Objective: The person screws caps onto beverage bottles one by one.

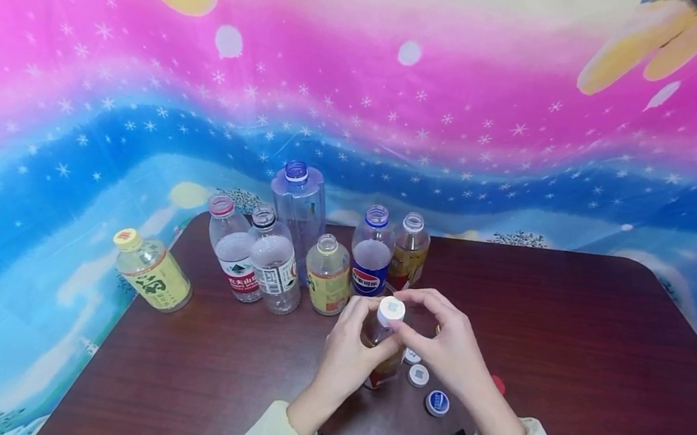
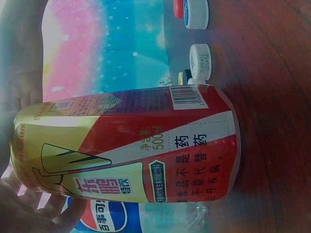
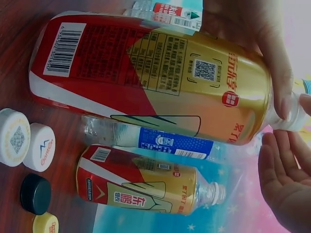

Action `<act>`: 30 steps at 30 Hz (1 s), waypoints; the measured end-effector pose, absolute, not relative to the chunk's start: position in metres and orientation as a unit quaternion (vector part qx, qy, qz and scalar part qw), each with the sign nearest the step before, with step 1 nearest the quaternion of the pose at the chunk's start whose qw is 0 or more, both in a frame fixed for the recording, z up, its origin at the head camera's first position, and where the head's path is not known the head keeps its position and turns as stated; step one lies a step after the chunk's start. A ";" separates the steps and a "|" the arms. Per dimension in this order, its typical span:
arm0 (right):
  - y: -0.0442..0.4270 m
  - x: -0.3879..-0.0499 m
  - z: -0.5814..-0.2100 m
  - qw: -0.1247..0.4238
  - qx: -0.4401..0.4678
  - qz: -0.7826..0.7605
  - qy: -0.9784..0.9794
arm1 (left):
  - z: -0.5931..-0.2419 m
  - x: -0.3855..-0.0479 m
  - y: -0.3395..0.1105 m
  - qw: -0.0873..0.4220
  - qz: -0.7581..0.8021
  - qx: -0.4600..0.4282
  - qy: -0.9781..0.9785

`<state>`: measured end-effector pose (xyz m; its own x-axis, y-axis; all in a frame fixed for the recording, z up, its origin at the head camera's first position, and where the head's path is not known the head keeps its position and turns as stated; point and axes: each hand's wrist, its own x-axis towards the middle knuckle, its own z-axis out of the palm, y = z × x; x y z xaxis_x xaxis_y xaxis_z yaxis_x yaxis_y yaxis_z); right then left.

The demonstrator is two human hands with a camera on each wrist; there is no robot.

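Note:
On the near side of the table, both hands are at a red and gold drink bottle (image 1: 381,369) that stands upright with a white cap (image 1: 391,310) at its mouth. My left hand (image 1: 350,345) grips the bottle at its shoulder and neck. Thumb and fingers of my right hand (image 1: 450,333) pinch the white cap from the right. The left wrist view shows the bottle (image 2: 126,145) close up, its base near the table. In the right wrist view, the cap (image 3: 294,112) sits at the neck, partly covered by fingers.
Uncapped bottles stand behind, among them a Pepsi bottle (image 1: 373,254), a large clear bottle (image 1: 300,203) and a matching red-gold bottle (image 3: 141,179). A capped yellow-label bottle (image 1: 153,273) is at the left edge. Loose caps lie near the right hand: blue (image 1: 437,403), white (image 1: 418,375), black (image 3: 35,194).

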<state>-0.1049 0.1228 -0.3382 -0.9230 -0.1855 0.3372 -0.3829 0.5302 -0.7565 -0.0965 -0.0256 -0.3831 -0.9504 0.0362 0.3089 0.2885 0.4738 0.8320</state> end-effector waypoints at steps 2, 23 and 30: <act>0.120 -0.105 -0.339 0.108 0.158 0.460 -0.867 | -0.384 -0.096 -0.026 0.123 -0.506 -0.095 -0.848; 0.116 -0.106 -0.341 0.099 0.156 0.453 -0.872 | -0.385 -0.097 -0.027 0.127 -0.505 -0.102 -0.848; 0.118 -0.106 -0.342 0.117 0.227 0.441 -0.860 | -0.384 -0.096 -0.027 0.122 -0.500 -0.105 -0.851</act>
